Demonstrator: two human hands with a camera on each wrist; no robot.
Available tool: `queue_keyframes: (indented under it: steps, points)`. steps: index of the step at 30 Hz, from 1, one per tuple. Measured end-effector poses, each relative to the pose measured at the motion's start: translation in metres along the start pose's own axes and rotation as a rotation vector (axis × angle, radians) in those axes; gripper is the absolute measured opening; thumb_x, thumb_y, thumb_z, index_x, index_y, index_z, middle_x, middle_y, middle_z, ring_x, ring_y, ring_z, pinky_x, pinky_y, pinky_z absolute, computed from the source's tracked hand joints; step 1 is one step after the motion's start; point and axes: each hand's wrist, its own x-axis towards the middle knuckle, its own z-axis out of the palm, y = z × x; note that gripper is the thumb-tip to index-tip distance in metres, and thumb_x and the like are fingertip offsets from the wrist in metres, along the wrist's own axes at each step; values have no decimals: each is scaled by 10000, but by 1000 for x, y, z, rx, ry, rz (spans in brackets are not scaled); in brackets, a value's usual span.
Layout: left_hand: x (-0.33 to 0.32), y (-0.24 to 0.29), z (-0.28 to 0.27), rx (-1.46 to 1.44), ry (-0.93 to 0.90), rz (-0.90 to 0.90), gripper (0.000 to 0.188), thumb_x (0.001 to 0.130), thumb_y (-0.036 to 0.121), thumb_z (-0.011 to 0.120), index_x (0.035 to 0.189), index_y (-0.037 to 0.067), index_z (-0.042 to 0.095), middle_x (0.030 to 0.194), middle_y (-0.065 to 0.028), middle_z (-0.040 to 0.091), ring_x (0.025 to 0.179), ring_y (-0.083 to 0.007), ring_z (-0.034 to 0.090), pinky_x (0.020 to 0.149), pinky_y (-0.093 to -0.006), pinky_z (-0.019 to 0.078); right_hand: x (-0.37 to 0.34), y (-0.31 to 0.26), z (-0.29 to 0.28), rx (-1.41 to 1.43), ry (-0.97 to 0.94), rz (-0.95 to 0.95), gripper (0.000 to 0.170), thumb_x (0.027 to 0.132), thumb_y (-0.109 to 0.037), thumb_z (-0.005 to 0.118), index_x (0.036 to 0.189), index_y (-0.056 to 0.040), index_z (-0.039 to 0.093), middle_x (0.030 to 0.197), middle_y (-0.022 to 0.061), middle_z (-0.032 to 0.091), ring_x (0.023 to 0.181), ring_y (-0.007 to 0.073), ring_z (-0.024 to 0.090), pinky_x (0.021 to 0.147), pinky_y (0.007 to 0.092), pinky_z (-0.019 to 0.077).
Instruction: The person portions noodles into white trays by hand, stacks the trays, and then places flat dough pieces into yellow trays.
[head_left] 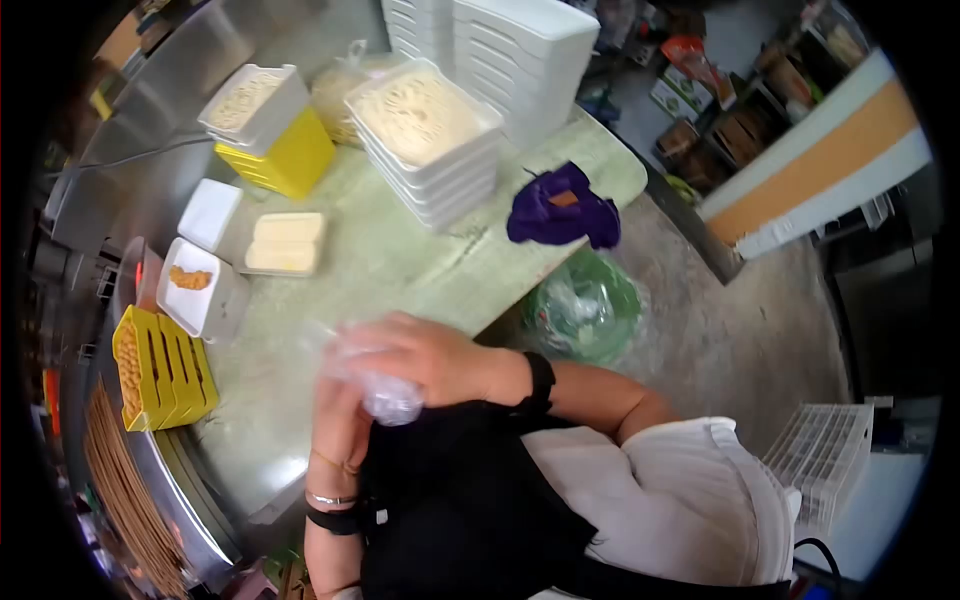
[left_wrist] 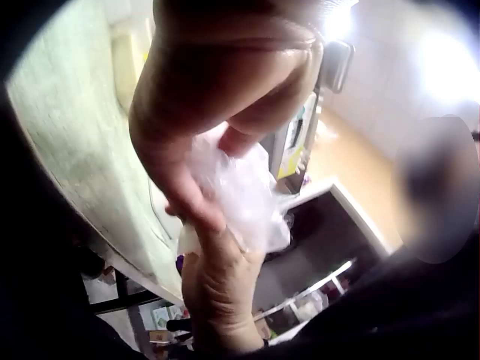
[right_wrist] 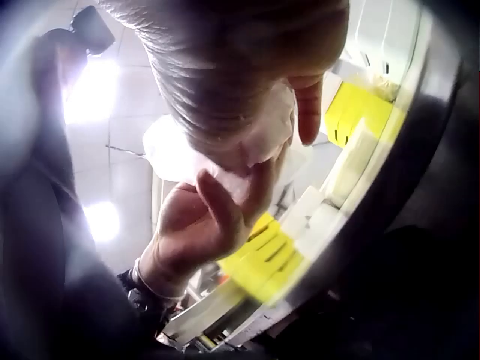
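Between the left hand (head_left: 338, 412) and the right hand (head_left: 430, 356), both clamped on it, crumpled clear plastic (head_left: 393, 402) is being held. Light, soft, slippery handling is being suggested, with the bunched folds being judged the best hold. In the head view, it is being seen bulging at the left hand's three o'clock and the right hand's seven.

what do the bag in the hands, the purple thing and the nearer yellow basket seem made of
Bag: probably plastic film, glossy and translucent, with crinkles and glints. Purple thing: likely matte fabric, judging by its soft folds. Nearer yellow basket: apparently smooth, rigid plastic, given its crisp slots.
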Motion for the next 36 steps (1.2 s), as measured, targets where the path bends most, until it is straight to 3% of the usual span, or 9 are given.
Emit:
queue_keyframes:
  steps: [2, 5, 7, 9, 14, 17, 21, 33, 36]
  points:
    - [-2, 18, 16, 293, -115, -136, 659, 935, 89, 574, 1533, 96, 298, 1362, -97, 547, 1180, -212, 576, 887, -331, 546, -44, 0, -22, -82, 18, 40, 533, 700, -66, 681, 1229, -103, 634, 1163, 113, 634, 1011, 324, 630, 854, 409, 539]
    - [2, 5, -4, 869, 131, 314, 592, 954, 158, 601, 1493, 67, 376, 1265, -111, 594, 1133, -220, 599, 907, -376, 523, -117, -12, -66, -110, 32, 309, 347, 769, -108, 666, 1116, -91, 665, 1001, 101, 697, 851, 310, 687, 742, 399, 567]
    - [-1, -15, -43, 1018, 384, 443, 494, 942, -1, 553, 1426, 65, 476, 1243, -123, 625, 1106, -207, 615, 906, -327, 516, -171, -10, -85, -207, -183, 980, 288, 807, -140, 675, 1087, -87, 634, 981, 142, 701, 846, 346, 690, 728, 410, 560]
    - [-16, -30, -73, 1133, 458, 646, 456, 941, -3, 552, 1392, 44, 504, 1252, -126, 624, 1120, -210, 608, 946, -339, 498, -239, 24, -99, -414, -120, 1032, 323, 835, -144, 660, 1148, -111, 585, 962, 164, 700, 846, 389, 678, 724, 437, 552]
    - [-38, -50, -95, 1287, 699, 642, 362, 924, -9, 559, 1285, 7, 571, 1250, -144, 623, 1150, -259, 594, 1002, -365, 459, -304, 111, -108, -735, 54, 1254, 496, 785, -269, 747, 1218, -81, 592, 1141, 201, 623, 1034, 388, 625, 877, 451, 515]
    - [-55, -47, -91, 1376, 800, 668, 325, 910, -11, 564, 1233, -3, 604, 1214, -148, 633, 1158, -295, 587, 1028, -381, 429, -351, 167, -101, -615, -330, 1530, 614, 741, -358, 782, 1275, -114, 603, 1336, 202, 538, 1252, 393, 488, 1047, 479, 435]
    - [-94, -28, -100, 1287, 1032, 570, 296, 894, 39, 576, 1181, 1, 639, 1195, -178, 646, 1150, -350, 589, 1024, -422, 431, -416, 237, -83, -644, -220, 1244, 470, 796, -274, 710, 1169, 9, 655, 1237, 264, 606, 1154, 424, 558, 1019, 457, 438]
    - [-145, -27, -122, 1169, 1253, 429, 314, 926, -39, 531, 1227, 15, 601, 1206, -73, 637, 1123, -173, 590, 959, -297, 448, -465, 291, -20, 222, -144, 1731, 487, 914, -312, 551, 1216, 68, 598, 1233, 277, 608, 1195, 429, 547, 1017, 458, 435]
    - [-133, -29, -126, 1213, 1239, 438, 316, 928, -33, 542, 1233, 24, 604, 1222, -81, 639, 1146, -190, 590, 969, -312, 456, -460, 278, -45, -406, -818, 1047, 482, 920, -356, 574, 1211, 26, 621, 1240, 252, 612, 1162, 423, 557, 1016, 475, 443]
